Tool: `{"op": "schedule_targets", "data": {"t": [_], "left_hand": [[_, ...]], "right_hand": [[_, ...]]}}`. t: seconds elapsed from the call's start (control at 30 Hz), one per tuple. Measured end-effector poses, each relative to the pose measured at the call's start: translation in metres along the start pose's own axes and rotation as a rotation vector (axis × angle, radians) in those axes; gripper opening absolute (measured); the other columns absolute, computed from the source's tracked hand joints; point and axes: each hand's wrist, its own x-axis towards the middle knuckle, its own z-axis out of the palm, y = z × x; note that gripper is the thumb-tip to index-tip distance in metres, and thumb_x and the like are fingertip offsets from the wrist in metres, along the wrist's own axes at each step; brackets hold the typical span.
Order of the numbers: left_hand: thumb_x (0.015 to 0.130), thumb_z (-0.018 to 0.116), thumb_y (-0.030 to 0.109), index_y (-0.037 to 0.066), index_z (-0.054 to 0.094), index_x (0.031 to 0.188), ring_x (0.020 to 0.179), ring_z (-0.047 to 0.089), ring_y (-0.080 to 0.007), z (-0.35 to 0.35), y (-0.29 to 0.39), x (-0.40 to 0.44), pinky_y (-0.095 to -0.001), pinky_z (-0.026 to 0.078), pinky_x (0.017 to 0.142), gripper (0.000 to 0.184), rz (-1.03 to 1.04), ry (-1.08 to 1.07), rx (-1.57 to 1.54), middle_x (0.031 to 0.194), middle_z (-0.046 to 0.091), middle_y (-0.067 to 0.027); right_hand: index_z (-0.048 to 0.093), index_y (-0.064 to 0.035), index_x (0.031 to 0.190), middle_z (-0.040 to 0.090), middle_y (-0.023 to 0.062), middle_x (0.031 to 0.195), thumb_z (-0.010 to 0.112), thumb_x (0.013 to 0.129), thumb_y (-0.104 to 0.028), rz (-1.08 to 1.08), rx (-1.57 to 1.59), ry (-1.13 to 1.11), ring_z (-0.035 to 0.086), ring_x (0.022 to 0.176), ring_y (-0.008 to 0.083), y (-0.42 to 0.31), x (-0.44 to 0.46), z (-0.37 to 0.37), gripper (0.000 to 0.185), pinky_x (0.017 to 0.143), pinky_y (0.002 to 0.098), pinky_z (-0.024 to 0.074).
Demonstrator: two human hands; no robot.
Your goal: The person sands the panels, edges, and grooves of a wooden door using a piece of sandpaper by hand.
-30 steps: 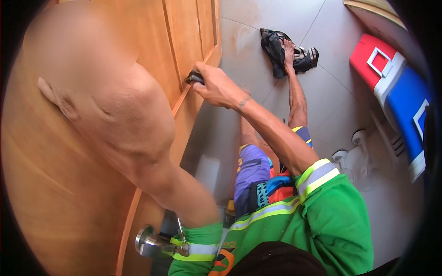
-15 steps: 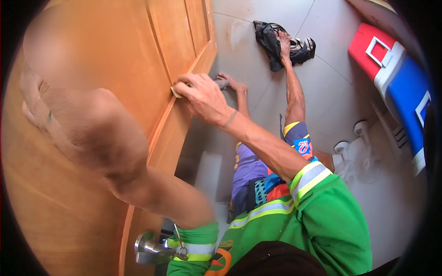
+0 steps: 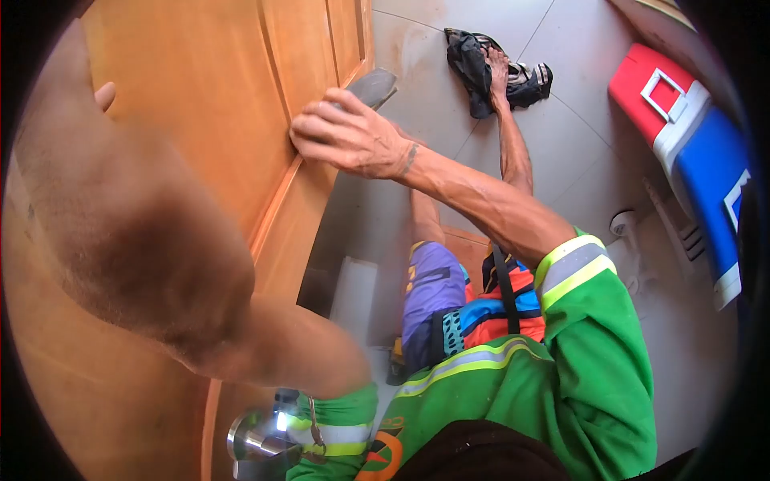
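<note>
My right hand [image 3: 349,135] is closed against the raised moulding of the wooden door [image 3: 192,88], its fingers curled and what lies under them hidden. Just beyond its knuckles shows a flat grey object [image 3: 374,86]; whether the hand holds it cannot be made out. On the far left my left arm reaches up across the door, large and blurred. Of my left hand only one fingertip [image 3: 104,96] shows clearly, over the door's surface.
A metal door handle [image 3: 257,442] with a key sits beside my left sleeve. One bare foot rests on a black cloth [image 3: 473,72] on the tiled floor [image 3: 577,48]. A red, white and blue cooler [image 3: 710,160] and a white wheeled base [image 3: 630,240] are at right.
My right hand first moved down and left along the moulding, then slightly up and left, with its fingers turned toward the door. My left arm has shifted left. The grey object now shows beside the right hand.
</note>
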Motion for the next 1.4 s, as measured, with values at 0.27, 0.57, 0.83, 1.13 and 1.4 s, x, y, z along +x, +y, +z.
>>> {"op": "schedule_targets", "data": {"t": [0.27, 0.57, 0.83, 1.13, 1.4], "left_hand": [[0.097, 0.03, 0.001, -0.011, 0.056, 0.134, 0.112, 0.066, -0.0368, -0.006, 0.004, 0.004, -0.0426, 0.053, 0.102, 0.046, 0.008, -0.033, 0.093, 0.13, 0.062, -0.0268], [0.086, 0.038, -0.011, -0.01, 0.057, 0.133, 0.106, 0.068, -0.0354, -0.018, -0.003, -0.005, -0.0404, 0.057, 0.097, 0.051, 0.165, -0.095, 0.336, 0.125, 0.064, -0.0247], [0.088, 0.041, -0.01, -0.01, 0.058, 0.131, 0.105, 0.068, -0.0348, -0.015, -0.006, -0.008, -0.0394, 0.057, 0.095, 0.046, 0.197, -0.072, 0.344, 0.123, 0.065, -0.0241], [0.092, 0.04, 0.0, -0.011, 0.059, 0.129, 0.106, 0.067, -0.0354, -0.011, -0.03, -0.011, -0.041, 0.056, 0.094, 0.043, 0.261, -0.051, 0.258, 0.122, 0.066, -0.0252], [0.097, 0.035, 0.004, -0.011, 0.057, 0.132, 0.107, 0.066, -0.0364, -0.012, -0.037, -0.004, -0.041, 0.054, 0.095, 0.044, 0.236, -0.095, 0.159, 0.123, 0.064, -0.0265]], "right_hand": [[0.045, -0.0301, 0.144, 0.055, 0.0057, 0.119, 0.061, 0.089, -0.013, -0.069, 0.014, -0.303, 0.058, 0.11, 0.0218, 0.019, -0.01, -0.009, 0.06, 0.101, 0.0446, 0.045], [0.063, -0.025, 0.119, 0.05, 0.0005, 0.108, 0.066, 0.087, -0.023, -0.381, 0.106, -0.314, 0.053, 0.104, 0.0156, 0.043, 0.025, -0.014, 0.033, 0.088, 0.0341, 0.0438], [0.066, -0.0192, 0.112, 0.049, 0.0023, 0.108, 0.064, 0.08, -0.026, -0.594, 0.068, -0.307, 0.053, 0.109, 0.0196, 0.053, 0.043, -0.011, 0.033, 0.1, 0.0346, 0.0428], [0.068, -0.024, 0.104, 0.051, 0.0015, 0.114, 0.072, 0.073, -0.024, -0.427, -0.113, -0.237, 0.053, 0.111, 0.0199, 0.096, 0.085, -0.037, 0.031, 0.094, 0.0366, 0.0441], [0.067, -0.0253, 0.1, 0.051, 0.0002, 0.109, 0.068, 0.081, -0.027, -0.426, 0.092, -0.337, 0.052, 0.108, 0.018, 0.054, 0.051, -0.02, 0.02, 0.097, 0.0356, 0.0423]]}}
